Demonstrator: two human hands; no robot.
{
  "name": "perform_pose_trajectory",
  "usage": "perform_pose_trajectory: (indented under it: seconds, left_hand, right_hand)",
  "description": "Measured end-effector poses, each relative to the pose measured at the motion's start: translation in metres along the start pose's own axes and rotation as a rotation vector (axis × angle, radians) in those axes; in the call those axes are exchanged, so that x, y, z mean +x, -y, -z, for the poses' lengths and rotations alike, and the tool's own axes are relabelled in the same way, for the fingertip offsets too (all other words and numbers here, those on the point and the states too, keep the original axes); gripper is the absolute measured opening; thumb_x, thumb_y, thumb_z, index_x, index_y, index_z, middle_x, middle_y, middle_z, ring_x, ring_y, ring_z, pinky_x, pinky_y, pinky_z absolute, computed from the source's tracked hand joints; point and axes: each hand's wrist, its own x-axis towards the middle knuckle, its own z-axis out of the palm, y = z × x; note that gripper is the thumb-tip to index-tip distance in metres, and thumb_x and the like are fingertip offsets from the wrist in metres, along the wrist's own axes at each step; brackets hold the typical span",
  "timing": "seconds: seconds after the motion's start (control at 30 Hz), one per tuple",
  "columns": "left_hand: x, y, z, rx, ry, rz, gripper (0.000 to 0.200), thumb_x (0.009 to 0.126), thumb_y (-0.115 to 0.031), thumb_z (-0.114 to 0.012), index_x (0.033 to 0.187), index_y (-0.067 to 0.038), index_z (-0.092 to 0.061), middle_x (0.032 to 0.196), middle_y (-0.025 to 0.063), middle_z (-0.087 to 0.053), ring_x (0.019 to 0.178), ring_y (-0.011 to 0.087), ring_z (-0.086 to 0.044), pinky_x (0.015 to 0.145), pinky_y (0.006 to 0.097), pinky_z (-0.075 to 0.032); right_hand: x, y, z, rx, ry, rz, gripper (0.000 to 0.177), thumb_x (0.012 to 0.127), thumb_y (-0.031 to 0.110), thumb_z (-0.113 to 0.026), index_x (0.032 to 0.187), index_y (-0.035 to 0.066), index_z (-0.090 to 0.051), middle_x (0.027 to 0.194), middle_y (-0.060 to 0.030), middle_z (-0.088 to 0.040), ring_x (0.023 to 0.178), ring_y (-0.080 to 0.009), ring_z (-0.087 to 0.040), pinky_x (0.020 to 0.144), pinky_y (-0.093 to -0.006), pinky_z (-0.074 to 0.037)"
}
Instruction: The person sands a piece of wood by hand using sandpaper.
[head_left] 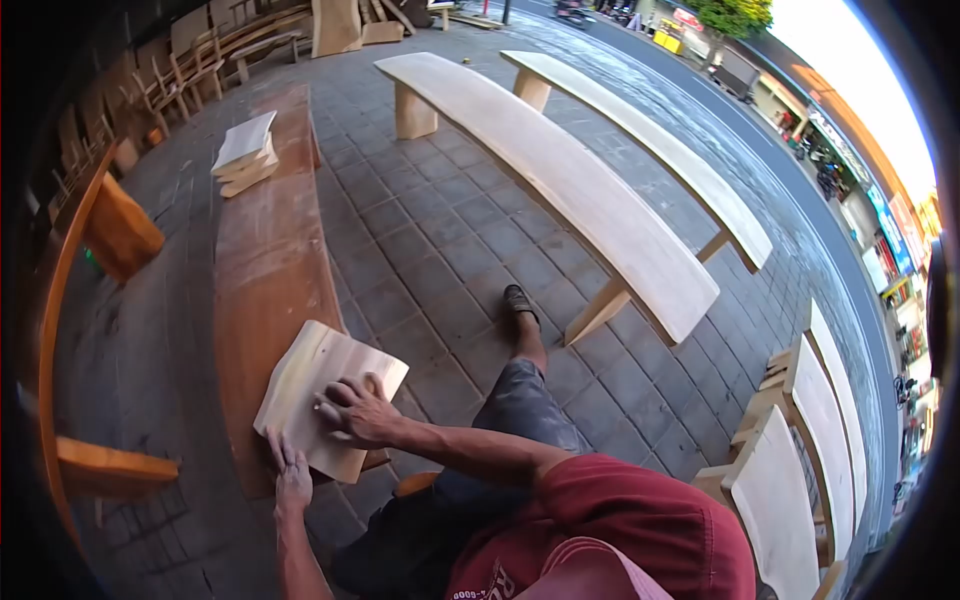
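A pale wooden slab (318, 365) with wavy edges lies tilted across the near end of a brown wooden bench (250, 290). My left hand (293, 482) grips the slab's near left edge, its fingers lying over the rim. On the slab's upper face, my right hand (358, 410) presses down with curled fingers. Whatever sits under those fingers is hidden. Farther along the same bench rests another pale wood piece (243, 140), stacked on smaller blocks.
Two long pale benches (560, 180) (660, 130) stand on the paving to the right. Several pale wooden seats (775, 500) are at lower right. An orange-brown bench (62, 260) stands at left. Chairs and planks (190, 75) line the back; a road (690, 100) runs beyond.
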Motion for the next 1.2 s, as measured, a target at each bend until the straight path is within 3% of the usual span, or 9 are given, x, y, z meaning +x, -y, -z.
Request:
perform_pose_trajectory:
  seconds: [0.23,0.37,0.43,0.5,0.63,0.7,0.83,1.1,1.2]
  left_hand:
    - [0.002,0.005,-0.005,-0.052,0.029,0.038,0.056,0.106,-0.02,-0.03,0.156,-0.003,-0.013,0.166,0.0094,0.002,0.147,0.0381,-0.023,0.115,0.0452,-0.033]
    - [0.003,-0.001,0.0,-0.107,0.033,0.021,0.057,0.106,-0.02,-0.03,0.156,-0.002,-0.012,0.167,0.0087,0.004,0.148,0.0376,-0.022,0.115,0.045,-0.033]
    - [0.0,-0.003,0.002,-0.077,0.012,-0.005,0.057,0.106,-0.02,-0.029,0.156,-0.002,-0.011,0.167,0.0087,0.004,0.149,0.0369,-0.021,0.116,0.0446,-0.032]
    - [0.003,0.006,-0.003,-0.057,-0.008,-0.005,0.057,0.106,-0.02,-0.029,0.156,-0.002,-0.011,0.167,0.0091,0.004,0.149,0.0366,-0.019,0.117,0.0439,-0.031]
    - [0.004,0.009,-0.006,-0.084,-0.008,0.001,0.057,0.106,-0.021,-0.028,0.157,-0.002,-0.011,0.166,0.0099,0.005,0.15,0.0368,-0.016,0.118,0.0428,-0.028]
    - [0.002,0.007,-0.002,-0.062,0.001,0.007,0.058,0.106,-0.022,-0.029,0.157,-0.003,-0.011,0.166,0.0098,0.005,0.15,0.0371,-0.016,0.118,0.0432,-0.029]
    - [0.004,0.004,0.0,-0.062,0.009,0.017,0.058,0.106,-0.023,-0.03,0.157,-0.004,-0.011,0.166,0.01,0.006,0.15,0.0369,-0.015,0.118,0.0432,-0.029]
    - [0.003,-0.001,0.002,-0.078,0.005,0.039,0.058,0.106,-0.024,-0.03,0.158,-0.005,-0.01,0.166,0.0108,0.007,0.151,0.0357,-0.014,0.118,0.0426,-0.028]
    - [0.002,-0.001,0.0,-0.093,0.008,0.042,0.058,0.107,-0.024,-0.03,0.158,-0.006,-0.01,0.166,0.0111,0.007,0.151,0.0353,-0.014,0.119,0.0424,-0.028]
  right_hand:
    - [0.036,0.017,-0.096,-0.085,-0.343,0.203,0.04,0.097,0.034,-0.046,0.132,0.02,-0.059,0.161,-0.0142,-0.025,0.15,-0.0291,-0.021,0.116,-0.0599,-0.022]
    - [-0.002,0.003,-0.064,0.034,-0.134,0.43,0.041,0.096,0.034,-0.046,0.135,0.022,-0.056,0.161,-0.0075,-0.027,0.151,-0.0245,-0.021,0.117,-0.0606,-0.021]
    - [-0.006,-0.026,-0.037,-0.059,-0.124,0.28,0.045,0.096,0.034,-0.048,0.139,0.022,-0.049,0.16,-0.0025,-0.03,0.149,-0.0229,-0.026,0.118,-0.061,-0.021]
    - [-0.004,-0.056,-0.011,0.014,-0.261,0.003,0.048,0.092,0.026,-0.053,0.14,0.019,-0.048,0.158,-0.0108,-0.033,0.145,-0.028,-0.032,0.112,-0.0627,-0.023]
    - [0.038,-0.097,-0.064,0.172,-0.841,-0.528,0.062,0.085,0.023,-0.063,0.145,0.019,-0.047,0.153,-0.0188,-0.035,0.139,-0.0344,-0.038,0.111,-0.0581,-0.024]
    - [0.037,-0.074,-0.075,0.33,-0.948,-0.479,0.064,0.082,0.022,-0.066,0.144,0.021,-0.049,0.15,-0.019,-0.037,0.135,-0.0366,-0.04,0.111,-0.0567,-0.026]
    - [0.041,-0.06,-0.068,0.145,-0.863,-0.455,0.066,0.08,0.021,-0.065,0.144,0.023,-0.049,0.145,-0.0169,-0.038,0.133,-0.0371,-0.038,0.109,-0.056,-0.028]
    - [0.064,-0.053,-0.043,0.108,-0.626,-0.239,0.05,0.1,0.035,-0.043,0.147,0.017,-0.044,0.164,-0.0205,-0.005,0.152,-0.0376,-0.008,0.119,-0.0586,-0.009]
    - [0.023,-0.012,-0.052,0.111,-0.276,-0.09,0.055,0.104,0.045,-0.032,0.149,0.013,-0.039,0.163,-0.0184,-0.014,0.153,-0.033,-0.01,0.117,-0.0642,-0.007]
